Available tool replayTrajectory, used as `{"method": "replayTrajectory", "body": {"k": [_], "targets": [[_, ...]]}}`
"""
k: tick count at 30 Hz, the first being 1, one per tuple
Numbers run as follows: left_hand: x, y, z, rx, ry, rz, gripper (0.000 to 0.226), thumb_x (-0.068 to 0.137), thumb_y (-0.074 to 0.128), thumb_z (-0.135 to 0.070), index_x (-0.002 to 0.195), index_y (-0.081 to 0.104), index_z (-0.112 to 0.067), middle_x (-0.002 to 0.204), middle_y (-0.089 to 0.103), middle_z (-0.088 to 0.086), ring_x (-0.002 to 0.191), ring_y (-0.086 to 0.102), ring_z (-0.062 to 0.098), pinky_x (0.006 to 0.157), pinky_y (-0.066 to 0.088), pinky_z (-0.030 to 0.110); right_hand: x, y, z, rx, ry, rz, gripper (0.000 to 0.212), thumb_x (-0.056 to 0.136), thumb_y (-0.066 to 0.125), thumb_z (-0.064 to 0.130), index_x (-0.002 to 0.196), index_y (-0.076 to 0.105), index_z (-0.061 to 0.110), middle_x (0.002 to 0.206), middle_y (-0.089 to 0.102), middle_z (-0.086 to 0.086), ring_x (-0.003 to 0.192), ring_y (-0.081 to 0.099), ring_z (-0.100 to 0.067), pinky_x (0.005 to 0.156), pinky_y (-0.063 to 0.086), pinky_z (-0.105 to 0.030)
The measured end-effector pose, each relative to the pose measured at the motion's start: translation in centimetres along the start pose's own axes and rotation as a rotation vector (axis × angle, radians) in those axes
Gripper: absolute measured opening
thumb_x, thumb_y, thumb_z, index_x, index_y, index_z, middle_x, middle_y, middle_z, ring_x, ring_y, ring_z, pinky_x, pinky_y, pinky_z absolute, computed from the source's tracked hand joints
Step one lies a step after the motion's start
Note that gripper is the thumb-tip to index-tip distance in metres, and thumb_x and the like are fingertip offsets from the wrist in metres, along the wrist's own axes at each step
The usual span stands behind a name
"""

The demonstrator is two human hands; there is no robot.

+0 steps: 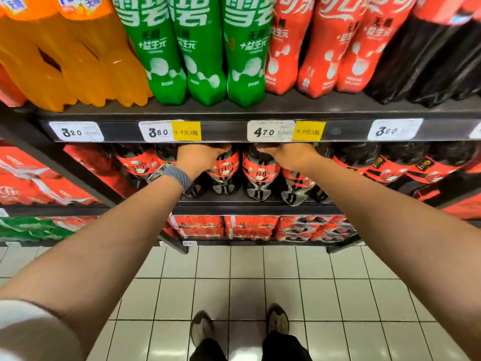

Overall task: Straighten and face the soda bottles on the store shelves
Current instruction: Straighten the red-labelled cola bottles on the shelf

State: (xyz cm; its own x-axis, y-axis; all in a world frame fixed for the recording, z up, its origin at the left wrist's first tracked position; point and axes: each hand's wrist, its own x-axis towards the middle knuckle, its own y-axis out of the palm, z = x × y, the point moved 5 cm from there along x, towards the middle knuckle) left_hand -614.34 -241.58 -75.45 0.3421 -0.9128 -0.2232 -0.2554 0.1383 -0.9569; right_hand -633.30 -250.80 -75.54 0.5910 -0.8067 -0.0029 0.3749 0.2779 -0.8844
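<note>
On the middle shelf stand dark cola bottles with red labels. My left hand (197,156) grips the upper part of one cola bottle (225,169); a watch with a grey band is on that wrist. My right hand (286,155) grips the top of the neighbouring cola bottle (259,173). Both bottle caps are hidden under the upper shelf edge (223,131) and my fingers. More cola bottles (364,157) line the row to the right.
The upper shelf holds orange soda bottles (65,61), green bottles (203,48), red bottles (325,48) and dark bottles (429,56). Price tags (270,131) run along its edge. Shrink-wrapped can packs (250,226) fill the bottom shelf. White tiled floor (234,287) and my shoes lie below.
</note>
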Motion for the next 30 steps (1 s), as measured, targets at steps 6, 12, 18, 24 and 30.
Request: {"method": "replayTrajectory", "body": {"k": [6,12,18,24,30], "targets": [[-2.9,-0.1,-1.2,-0.272,-0.045,-0.543,0.049,0.082,0.066,-0.048,0.114,0.062,-0.012,0.112,0.065,0.015,0.108,0.056,0.035,0.09,0.037,0.037,-1.3,-1.3,0.3,-0.164,-0.06,0.006,0.061,0.092,0.046,0.054,0.146,0.033,0.028,0.152,0.033,-0.003,0.136,0.033,-0.03,0.108,0.033,-0.041],[-7.0,7.6,-7.1,-0.772,0.137,-0.363,0.015,0.088,0.06,-0.012,0.1,0.054,-0.007,0.102,0.056,0.009,0.097,0.052,0.026,0.09,0.043,0.038,-5.6,-4.5,-1.2,-0.519,-0.248,-0.151,0.047,0.094,0.048,0.036,0.136,0.044,0.013,0.133,0.054,-0.014,0.114,0.053,-0.037,0.079,0.051,-0.044],[-7.0,12.8,-15.6,-1.828,-0.304,0.602,0.019,0.101,0.045,-0.026,0.114,0.053,-0.015,0.111,0.05,0.005,0.117,0.051,0.037,0.105,0.041,0.048,-8.8,-5.8,-4.1,-0.573,-0.446,-0.211,0.061,0.075,0.058,0.004,0.134,0.045,0.015,0.115,0.061,-0.004,0.099,0.058,-0.029,0.071,0.045,-0.039],[-5.2,13.1,-18.5,-2.087,-0.376,0.52,0.045,0.097,0.047,-0.046,0.126,0.053,-0.012,0.134,0.054,0.011,0.127,0.048,0.033,0.112,0.03,0.053,-13.2,-9.1,-11.7,-0.403,-0.304,-0.362,0.058,0.084,0.048,0.006,0.141,0.038,0.008,0.136,0.048,-0.01,0.12,0.045,-0.031,0.104,0.035,-0.038],[-4.8,13.4,-20.1,-2.118,-0.31,0.398,0.042,0.098,0.042,-0.049,0.108,0.07,-0.02,0.11,0.072,0.003,0.112,0.063,0.023,0.111,0.032,0.05,-14.3,-10.8,-16.6,-0.053,-0.083,-0.464,0.043,0.089,0.052,0.015,0.131,0.042,0.015,0.117,0.049,-0.004,0.109,0.045,-0.022,0.096,0.037,-0.029]]}}
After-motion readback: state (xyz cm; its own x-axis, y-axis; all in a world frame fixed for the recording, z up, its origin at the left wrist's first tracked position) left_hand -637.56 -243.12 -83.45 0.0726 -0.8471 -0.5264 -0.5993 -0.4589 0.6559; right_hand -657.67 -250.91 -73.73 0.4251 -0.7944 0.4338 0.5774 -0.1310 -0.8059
